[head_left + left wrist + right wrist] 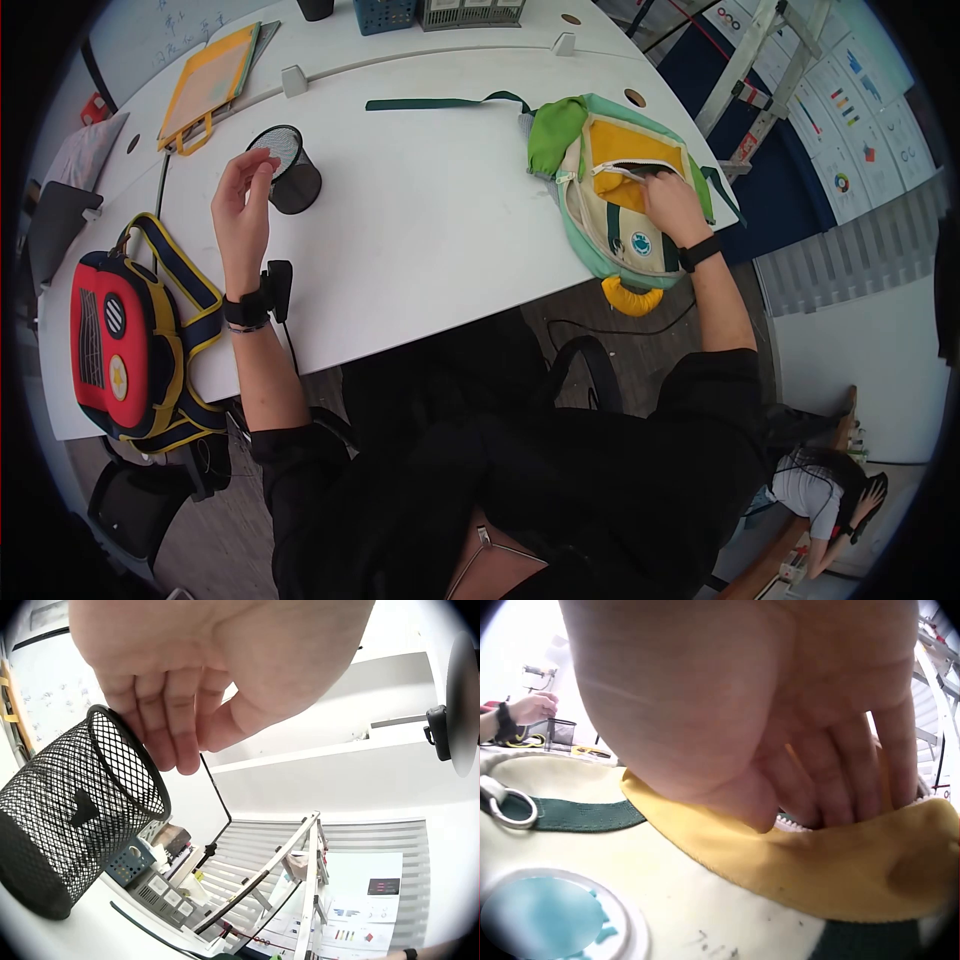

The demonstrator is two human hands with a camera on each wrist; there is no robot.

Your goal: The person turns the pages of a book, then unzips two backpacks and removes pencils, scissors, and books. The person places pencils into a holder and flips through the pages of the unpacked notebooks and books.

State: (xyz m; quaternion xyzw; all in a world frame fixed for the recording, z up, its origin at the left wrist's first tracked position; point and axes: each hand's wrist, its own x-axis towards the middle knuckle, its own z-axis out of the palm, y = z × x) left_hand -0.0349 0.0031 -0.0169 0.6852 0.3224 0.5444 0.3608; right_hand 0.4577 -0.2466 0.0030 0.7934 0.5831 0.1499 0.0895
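In the head view the left hand (243,205) is over the black mesh cup (297,188), fingers loosely bent. The left wrist view shows its fingertips (180,761) overlapping the rim of the cup (71,802); nothing shows held. On the right, a green, cream and yellow backpack (590,215) lies on the table. The right hand (675,205) reaches into its unzipped yellow front pocket (620,150). Seen from the right wrist, the fingers of the right hand (802,765) go behind the yellow flap (795,862); their tips, and anything they touch inside, are hidden.
A red, navy and yellow backpack (125,345) rests at the table's left edge. Orange folders (208,80) lie at the back left, a blue basket (385,14) and a grey basket (470,12) at the back. A ladder (740,75) stands beyond the table; a seated person is at lower right.
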